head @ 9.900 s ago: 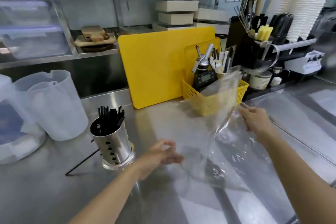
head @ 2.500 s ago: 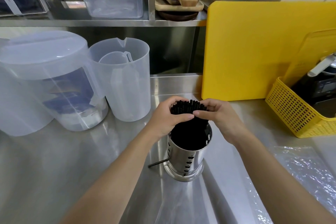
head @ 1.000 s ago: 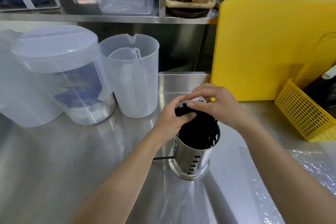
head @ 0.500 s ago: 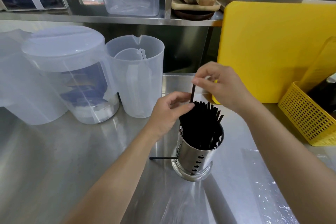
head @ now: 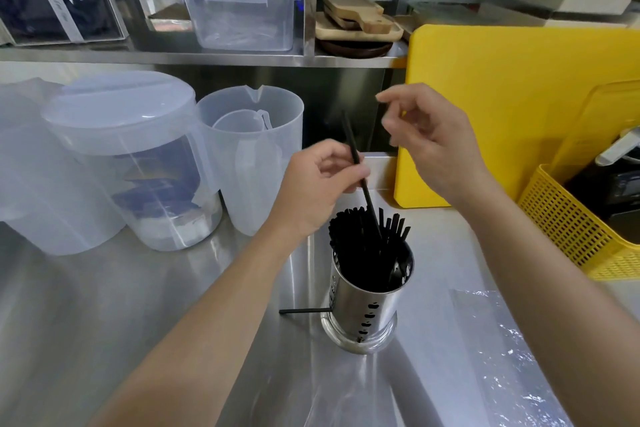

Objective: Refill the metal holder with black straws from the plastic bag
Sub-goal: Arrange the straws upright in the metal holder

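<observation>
Steel counter [head: 104,322] fills the view, with a yellow cutting board [head: 502,97] propped behind. The plastic bag [head: 502,357] lies flat at right. Beside it stands the metal holder [head: 363,305], packed with black straws [head: 360,246]. The left hand [head: 318,191] pinches a single straw [head: 356,163] tilted into the bundle; the right hand [head: 433,149] hovers loosely curled, empty. A loose straw [head: 304,311] lies at the holder's base.

Probably a café kitchen: steel counter [head: 104,305], steel shelf [head: 207,57], clear plastic jugs [head: 256,163].
</observation>
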Demonstrator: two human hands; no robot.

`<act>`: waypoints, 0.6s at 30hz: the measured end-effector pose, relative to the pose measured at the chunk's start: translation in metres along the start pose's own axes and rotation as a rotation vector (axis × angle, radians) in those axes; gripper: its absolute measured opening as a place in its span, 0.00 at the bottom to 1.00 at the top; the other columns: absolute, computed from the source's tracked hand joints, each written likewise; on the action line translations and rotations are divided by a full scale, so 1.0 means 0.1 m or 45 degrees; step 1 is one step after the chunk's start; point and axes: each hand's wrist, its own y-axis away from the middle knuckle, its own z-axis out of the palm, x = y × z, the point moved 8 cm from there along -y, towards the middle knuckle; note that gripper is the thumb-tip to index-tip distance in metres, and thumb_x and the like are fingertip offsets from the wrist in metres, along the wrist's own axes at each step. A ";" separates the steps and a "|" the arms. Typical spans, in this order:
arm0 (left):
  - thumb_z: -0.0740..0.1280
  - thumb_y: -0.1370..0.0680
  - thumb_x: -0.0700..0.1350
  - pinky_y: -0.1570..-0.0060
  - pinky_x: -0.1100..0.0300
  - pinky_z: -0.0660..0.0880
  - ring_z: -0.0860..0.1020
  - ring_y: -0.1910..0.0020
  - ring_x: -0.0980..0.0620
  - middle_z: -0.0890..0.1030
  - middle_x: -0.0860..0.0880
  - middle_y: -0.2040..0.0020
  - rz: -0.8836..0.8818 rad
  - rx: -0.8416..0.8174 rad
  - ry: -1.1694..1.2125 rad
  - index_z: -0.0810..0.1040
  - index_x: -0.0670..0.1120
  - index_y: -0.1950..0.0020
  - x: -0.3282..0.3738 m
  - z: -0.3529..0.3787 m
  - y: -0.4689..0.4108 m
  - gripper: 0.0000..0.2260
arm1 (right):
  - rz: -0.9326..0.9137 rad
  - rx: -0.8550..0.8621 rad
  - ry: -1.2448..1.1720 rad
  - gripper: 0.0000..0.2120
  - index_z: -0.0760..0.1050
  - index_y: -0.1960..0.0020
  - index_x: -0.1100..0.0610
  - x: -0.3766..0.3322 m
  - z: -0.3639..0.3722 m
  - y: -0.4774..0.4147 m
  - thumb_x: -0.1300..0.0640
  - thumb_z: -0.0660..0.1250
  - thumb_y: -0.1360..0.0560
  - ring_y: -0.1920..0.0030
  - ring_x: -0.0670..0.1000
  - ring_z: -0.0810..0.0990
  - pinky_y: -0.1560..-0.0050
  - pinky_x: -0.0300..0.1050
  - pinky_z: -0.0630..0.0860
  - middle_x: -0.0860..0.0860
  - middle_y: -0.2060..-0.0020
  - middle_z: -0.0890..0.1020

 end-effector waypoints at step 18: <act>0.66 0.26 0.42 0.43 0.59 0.68 0.73 0.46 0.50 0.75 0.49 0.47 -0.654 0.649 0.263 0.70 0.46 0.38 -0.48 -0.31 0.25 0.16 | 0.094 0.349 -0.426 0.07 0.75 0.62 0.58 0.15 -0.62 0.41 0.61 0.64 0.25 0.78 0.44 0.71 0.73 0.32 0.67 0.44 0.78 0.76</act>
